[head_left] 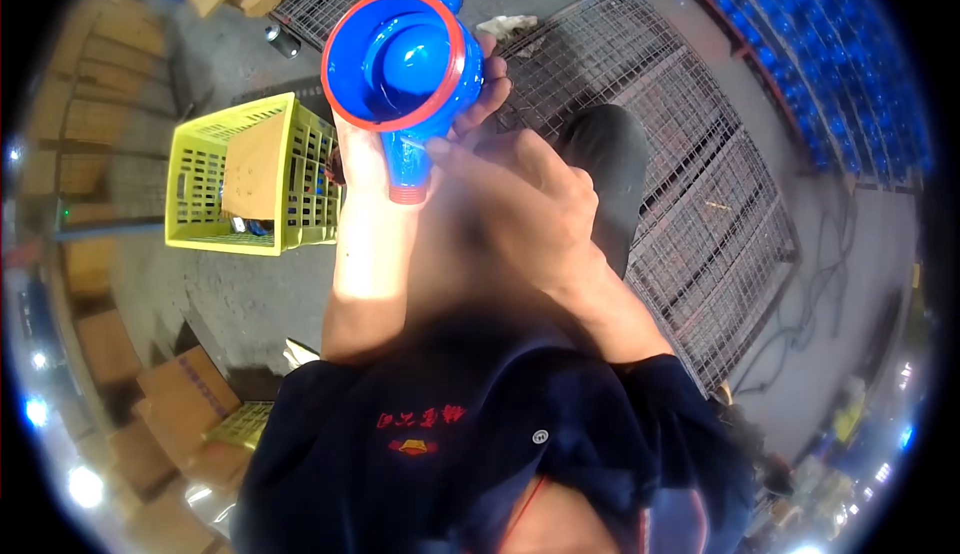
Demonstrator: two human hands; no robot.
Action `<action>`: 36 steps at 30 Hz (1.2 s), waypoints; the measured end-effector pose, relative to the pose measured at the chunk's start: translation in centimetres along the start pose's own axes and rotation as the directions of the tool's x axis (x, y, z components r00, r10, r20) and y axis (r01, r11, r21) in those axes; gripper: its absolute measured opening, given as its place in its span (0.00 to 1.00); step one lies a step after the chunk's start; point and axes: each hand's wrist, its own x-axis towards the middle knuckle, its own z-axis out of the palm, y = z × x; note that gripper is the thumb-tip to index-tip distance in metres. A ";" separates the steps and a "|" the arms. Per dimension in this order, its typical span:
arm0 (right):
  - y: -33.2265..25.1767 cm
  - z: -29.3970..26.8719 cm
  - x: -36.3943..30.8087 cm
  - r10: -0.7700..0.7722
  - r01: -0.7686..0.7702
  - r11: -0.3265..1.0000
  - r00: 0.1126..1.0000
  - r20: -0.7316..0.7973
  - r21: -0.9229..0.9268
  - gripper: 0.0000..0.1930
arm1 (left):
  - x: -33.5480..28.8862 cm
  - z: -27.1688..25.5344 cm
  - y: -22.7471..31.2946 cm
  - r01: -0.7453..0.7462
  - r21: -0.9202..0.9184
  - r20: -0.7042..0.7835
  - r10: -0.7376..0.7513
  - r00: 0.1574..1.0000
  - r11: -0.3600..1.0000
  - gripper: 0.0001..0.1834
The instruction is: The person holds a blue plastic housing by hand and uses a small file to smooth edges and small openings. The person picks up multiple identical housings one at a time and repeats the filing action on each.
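A glossy blue water-meter body (455, 89) with a red rim round its wide mouth is held up before me. Its round opening faces me, showing the blue inside. One red-ended pipe stub points away at the top, and the other, threaded, points back toward my wrist. My left hand (365, 159) supports it from beneath, with fingertips curling round its right side. Close by on the right, my right hand (555, 209) is closed, its fingers reaching to the lower side of the body near the stub. Blur hides what those fingers pinch, if anything.
A yellow plastic crate (283, 179) with cardboard inside stands on the left floor. Wire mesh panels (700, 184) lie to the right, past my dark-clad knee (605, 154). Many blue parts (820, 44) fill the far right. Cardboard boxes (185, 399) are at lower left.
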 end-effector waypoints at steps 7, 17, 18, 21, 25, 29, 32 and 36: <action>-0.4 -0.5 -0.2 0.021 -0.020 1.000 0.999 0.025 -0.012 0.32 | 0.1 -0.3 -0.3 -0.026 0.076 0.013 0.025 1.000 0.997 0.40; -0.5 -0.7 -0.4 0.006 -0.006 1.000 1.000 0.023 -0.030 0.32 | -0.1 -0.8 0.2 0.026 -0.119 0.016 -0.025 1.000 0.993 0.38; -0.6 -0.9 0.1 0.004 -0.002 0.999 0.999 0.035 -0.052 0.32 | 0.2 -1.1 0.1 0.040 -0.146 0.064 -0.031 0.997 0.988 0.38; -0.3 -0.4 0.1 -0.004 0.006 0.998 0.999 0.031 -0.065 0.32 | -0.3 -1.1 -0.2 -0.007 -0.089 0.054 0.012 0.998 0.996 0.39; -0.2 -0.6 -0.5 0.009 -0.009 1.000 1.000 0.014 0.011 0.31 | 0.0 -0.7 0.1 0.030 -0.126 0.023 -0.027 0.999 0.992 0.40; 0.7 0.2 -1.1 -0.034 0.036 0.998 0.999 0.036 -0.042 0.31 | -0.4 0.1 -0.1 0.059 -0.111 0.012 -0.058 0.998 0.992 0.40; 0.6 0.1 -1.5 0.007 -0.007 1.000 1.000 0.012 -0.013 0.31 | -0.3 -0.4 -0.2 0.048 -0.039 0.010 -0.048 0.999 0.998 0.39; -0.2 -1.2 0.2 -0.031 0.032 0.999 0.999 0.019 -0.029 0.31 | -0.7 0.2 -0.3 0.071 -0.060 0.007 -0.071 0.997 0.996 0.39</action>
